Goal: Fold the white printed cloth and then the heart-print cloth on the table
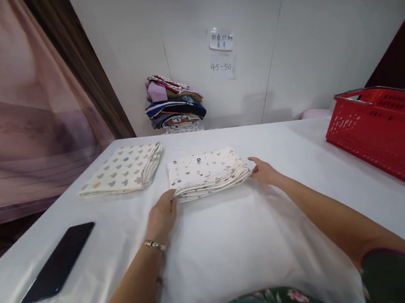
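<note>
A white folded cloth (205, 169) with small dark prints lies on the table in front of me, its layered edges facing me. My left hand (162, 212) pinches its near left corner, the thumb and fingers closed on the layers. At the near right corner, my right hand (264, 169) grips the cloth's edge, with one finger stretched out beyond it; part of the grip is hidden. To the left, a second folded cloth (122, 170), cream with grey and a few coloured motifs, lies flat and apart from both hands.
A black phone (58, 263) lies on the white-covered table (249, 247) at the left. A red plastic basket (391, 140) stands at the right edge. Behind the table, a pile of folded fabrics (175, 104) rests against the wall below paper signs (222, 52). A pink curtain (15, 100) hangs at left.
</note>
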{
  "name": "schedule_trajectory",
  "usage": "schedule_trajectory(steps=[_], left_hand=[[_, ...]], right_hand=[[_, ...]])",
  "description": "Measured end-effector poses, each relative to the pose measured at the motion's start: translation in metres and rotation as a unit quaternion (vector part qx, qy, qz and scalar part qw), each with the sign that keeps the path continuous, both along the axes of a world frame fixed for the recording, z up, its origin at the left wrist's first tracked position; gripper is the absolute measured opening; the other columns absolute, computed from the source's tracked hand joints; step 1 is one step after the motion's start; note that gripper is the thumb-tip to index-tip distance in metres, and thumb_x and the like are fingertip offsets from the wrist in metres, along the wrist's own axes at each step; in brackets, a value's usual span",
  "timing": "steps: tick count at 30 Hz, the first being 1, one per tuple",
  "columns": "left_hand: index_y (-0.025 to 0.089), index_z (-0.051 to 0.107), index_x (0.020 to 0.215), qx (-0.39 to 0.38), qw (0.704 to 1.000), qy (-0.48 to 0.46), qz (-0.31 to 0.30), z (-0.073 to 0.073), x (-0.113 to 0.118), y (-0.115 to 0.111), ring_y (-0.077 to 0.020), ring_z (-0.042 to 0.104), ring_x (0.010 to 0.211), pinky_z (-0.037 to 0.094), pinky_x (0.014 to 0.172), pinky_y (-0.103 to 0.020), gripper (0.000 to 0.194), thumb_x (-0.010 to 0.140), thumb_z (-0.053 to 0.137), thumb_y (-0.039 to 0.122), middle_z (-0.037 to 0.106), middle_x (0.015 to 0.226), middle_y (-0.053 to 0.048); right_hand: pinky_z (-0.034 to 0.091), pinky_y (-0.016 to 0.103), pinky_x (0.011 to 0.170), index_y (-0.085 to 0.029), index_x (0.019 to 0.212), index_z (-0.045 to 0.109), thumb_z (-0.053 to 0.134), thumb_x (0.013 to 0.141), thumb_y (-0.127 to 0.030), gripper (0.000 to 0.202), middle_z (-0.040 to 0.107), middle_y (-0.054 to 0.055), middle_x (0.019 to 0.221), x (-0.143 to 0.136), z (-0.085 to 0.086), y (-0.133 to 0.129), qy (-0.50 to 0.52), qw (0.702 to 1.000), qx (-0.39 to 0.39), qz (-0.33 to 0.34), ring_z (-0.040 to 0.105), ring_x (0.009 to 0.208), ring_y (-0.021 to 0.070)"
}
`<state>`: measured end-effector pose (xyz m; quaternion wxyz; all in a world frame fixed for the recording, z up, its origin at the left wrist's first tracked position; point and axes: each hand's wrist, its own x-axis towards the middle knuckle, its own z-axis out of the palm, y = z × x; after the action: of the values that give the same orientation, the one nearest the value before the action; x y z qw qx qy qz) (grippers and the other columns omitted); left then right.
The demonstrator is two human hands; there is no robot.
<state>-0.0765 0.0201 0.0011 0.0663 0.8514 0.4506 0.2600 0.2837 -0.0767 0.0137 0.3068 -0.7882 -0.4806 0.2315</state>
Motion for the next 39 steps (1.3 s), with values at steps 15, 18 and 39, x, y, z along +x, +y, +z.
schedule_trajectory(steps=[15,18,39], left_hand=[[0.021,0.054,0.115,-0.003,1.000,0.027,0.003,0.004,-0.001,-0.004,-0.0205,0.064,0.093,0.051,0.076,-0.030,0.038,0.089,0.033,0.037,0.065,0.111,-0.005],[0.022,0.053,0.118,-0.007,1.000,0.027,0.000,0.004,-0.001,-0.004,-0.0192,0.065,0.087,0.051,0.072,-0.029,0.039,0.087,0.036,0.037,0.066,0.109,-0.004],[0.028,0.057,0.111,0.008,0.994,0.095,-0.049,0.007,0.003,-0.012,-0.0159,0.064,0.090,0.051,0.069,-0.025,0.031,0.085,0.042,0.031,0.057,0.124,0.001]], right_hand=[[0.043,0.035,0.089,-0.030,0.140,0.031,0.052,0.076,-0.022,0.067,0.040,0.005,0.139,0.002,-0.005,-0.048,-0.216,0.963,0.055,0.149,0.048,0.113,0.0217],[0.038,0.039,0.098,-0.030,0.141,0.029,0.052,0.080,-0.025,0.065,0.027,0.003,0.147,-0.004,-0.001,-0.053,-0.268,0.931,0.078,0.234,0.033,0.127,0.0238],[0.041,0.037,0.096,-0.026,0.126,0.051,0.040,0.085,-0.014,0.044,0.042,0.000,0.140,0.006,-0.006,-0.032,-0.309,0.914,0.089,0.246,0.045,0.117,0.0181]])
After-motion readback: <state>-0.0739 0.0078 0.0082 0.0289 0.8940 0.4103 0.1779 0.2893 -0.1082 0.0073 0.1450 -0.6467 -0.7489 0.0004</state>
